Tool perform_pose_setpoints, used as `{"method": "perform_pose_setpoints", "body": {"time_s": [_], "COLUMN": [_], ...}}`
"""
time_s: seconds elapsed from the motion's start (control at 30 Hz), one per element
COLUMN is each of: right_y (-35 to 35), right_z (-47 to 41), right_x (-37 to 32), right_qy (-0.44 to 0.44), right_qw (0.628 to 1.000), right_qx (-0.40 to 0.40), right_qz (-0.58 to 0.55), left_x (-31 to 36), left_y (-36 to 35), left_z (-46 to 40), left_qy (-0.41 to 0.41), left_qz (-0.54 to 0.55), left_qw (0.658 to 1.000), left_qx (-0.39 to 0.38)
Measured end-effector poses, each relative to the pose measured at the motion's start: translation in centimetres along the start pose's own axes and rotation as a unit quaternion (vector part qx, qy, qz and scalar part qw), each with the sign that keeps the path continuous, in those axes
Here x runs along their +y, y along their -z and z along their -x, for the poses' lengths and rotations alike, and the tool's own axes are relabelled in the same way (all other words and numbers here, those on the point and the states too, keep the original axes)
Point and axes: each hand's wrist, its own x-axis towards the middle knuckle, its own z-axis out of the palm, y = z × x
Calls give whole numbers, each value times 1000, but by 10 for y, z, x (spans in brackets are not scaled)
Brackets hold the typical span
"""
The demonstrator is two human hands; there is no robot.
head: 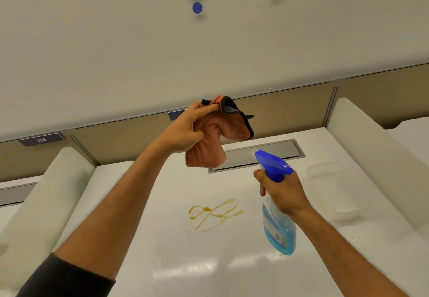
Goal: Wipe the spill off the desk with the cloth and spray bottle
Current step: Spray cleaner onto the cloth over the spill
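Left hand (185, 131) clutches the orange cloth (213, 141) high at twelve o'clock, clear of the spray, while right hand (282, 192) grips the spray bottle (277, 222), nozzle toward the amber spill (214, 214) on the counter (185, 262).

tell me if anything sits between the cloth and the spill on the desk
Nothing visible does. The left hand holds the cloth up in the air above the desk, and the bare surface around the amber spill is open. The spray bottle hangs off to the right in the right hand.
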Motion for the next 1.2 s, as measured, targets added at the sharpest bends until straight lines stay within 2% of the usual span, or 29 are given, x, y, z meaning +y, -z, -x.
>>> {"method": "perform_pose_setpoints", "body": {"time_s": [0.1, 0.17, 0.33, 0.5, 0.63, 0.87, 0.93, 1.1, 1.2], "right_y": [-5, -8, -26, -38, -28, -16, -18, -23, -26], "right_z": [-6, -9, 4, 21, 22, 1, 1, 13, 20], "right_x": [-8, -20, -36, -13, 4, -8, -12, -5, 14], "right_qy": [-17, -11, 27, -16, -56, -45, -42, 1, -16], "right_qw": [998, 997, 999, 1000, 996, 995, 995, 1000, 999], "right_qx": [55, 64, 23, -1, 56, 94, 85, -4, 8], "right_qz": [-20, -39, -31, 9, 28, 7, -7, 2, 36], "left_x": [0, 0, 0, 2, 3, 4, 4, 6, 7], "left_y": [6, 9, 10, 9, 8, -3, -6, -11, -12], "left_z": [9, 12, 16, 16, 18, 19, 18, 16, 15], "left_qy": [4, 5, 2, -2, -8, -3, 1, 0, -2], "left_qz": [-6, -13, -23, -17, -8, -6, -5, -20, -25], "left_qw": [1000, 1000, 1000, 1000, 1000, 1000, 1000, 1000, 1000], "left_qx": [1, -2, -4, 6, 7, 3, 2, 2, -7]}}
